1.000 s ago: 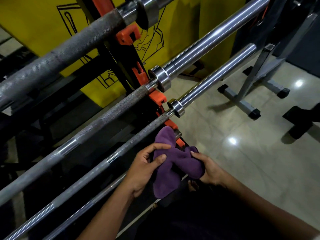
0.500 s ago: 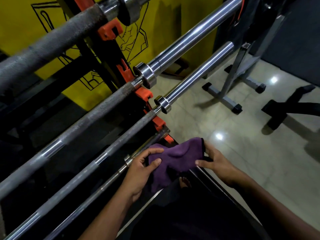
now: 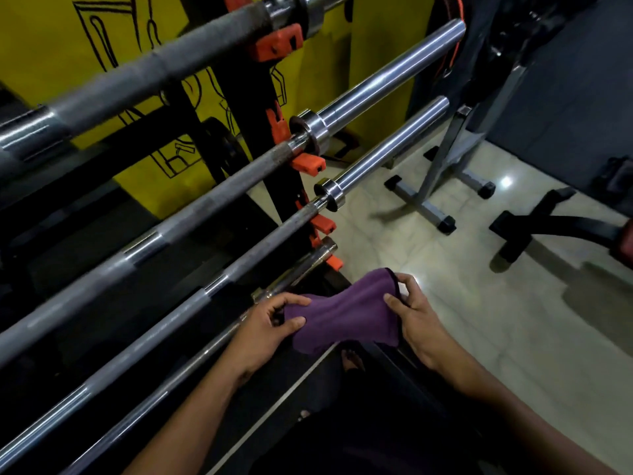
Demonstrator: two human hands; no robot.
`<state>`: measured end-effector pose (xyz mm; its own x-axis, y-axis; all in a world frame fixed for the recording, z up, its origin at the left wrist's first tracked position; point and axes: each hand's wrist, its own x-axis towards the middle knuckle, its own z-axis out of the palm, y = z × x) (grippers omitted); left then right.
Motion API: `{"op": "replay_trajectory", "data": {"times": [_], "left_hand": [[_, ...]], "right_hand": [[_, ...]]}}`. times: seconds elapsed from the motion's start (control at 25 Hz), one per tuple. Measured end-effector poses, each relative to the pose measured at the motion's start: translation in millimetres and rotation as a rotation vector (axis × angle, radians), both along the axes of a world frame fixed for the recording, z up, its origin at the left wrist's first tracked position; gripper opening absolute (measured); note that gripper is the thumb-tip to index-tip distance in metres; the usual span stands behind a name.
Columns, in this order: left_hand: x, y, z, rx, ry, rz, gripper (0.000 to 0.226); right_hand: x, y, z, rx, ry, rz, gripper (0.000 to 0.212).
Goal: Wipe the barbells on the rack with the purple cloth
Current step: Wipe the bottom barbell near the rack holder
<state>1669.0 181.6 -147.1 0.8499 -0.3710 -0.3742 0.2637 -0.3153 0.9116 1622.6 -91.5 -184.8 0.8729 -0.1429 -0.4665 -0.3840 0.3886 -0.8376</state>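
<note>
Two hands hold the purple cloth [image 3: 346,318] stretched between them in the head view; the left hand [image 3: 263,329] pinches its left end between thumb and curled fingers, and the right hand [image 3: 416,315] grips the right end at the dark-stitched edge. The cloth hangs in the air just in front of the rack [image 3: 253,108], near the short end of the lowest barbell [image 3: 301,269], and I cannot tell whether it touches that bar. Above it three more bars lie across the orange hooks [image 3: 308,164]: the third barbell [image 3: 387,157], the second barbell [image 3: 394,80] and the top barbell [image 3: 164,70], each slanting up to the right; behind them stands a yellow panel [image 3: 51,60], and a grey stand [image 3: 438,186] sits on the pale floor. The step in hand seems to be readying the cloth, spread wide but not yet wrapped round any bar; the next move probably calls for lowering it over the lowest bar, closing both grips round the steel and sliding along its length.
</note>
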Motion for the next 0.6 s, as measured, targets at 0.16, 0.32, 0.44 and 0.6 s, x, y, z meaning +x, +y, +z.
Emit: {"op": "replay_trajectory", "data": {"times": [0.16, 0.32, 0.44, 0.6], "left_hand": [[-14, 16, -13, 0.196, -0.156, -0.187, 0.056], [-28, 27, -25, 0.49, -0.332, -0.207, 0.041], [-38, 36, -31, 0.615, -0.368, -0.223, 0.023], [-48, 45, -41, 0.585, -0.364, -0.203, 0.016]], "right_hand": [[-9, 9, 16, -0.216, 0.068, 0.086, 0.031], [-29, -3, 9, -0.098, 0.128, 0.219, 0.071], [-45, 6, 7, -0.207, 0.084, 0.218, 0.074], [-53, 17, 9, -0.648, -0.1, 0.596, 0.072]]}}
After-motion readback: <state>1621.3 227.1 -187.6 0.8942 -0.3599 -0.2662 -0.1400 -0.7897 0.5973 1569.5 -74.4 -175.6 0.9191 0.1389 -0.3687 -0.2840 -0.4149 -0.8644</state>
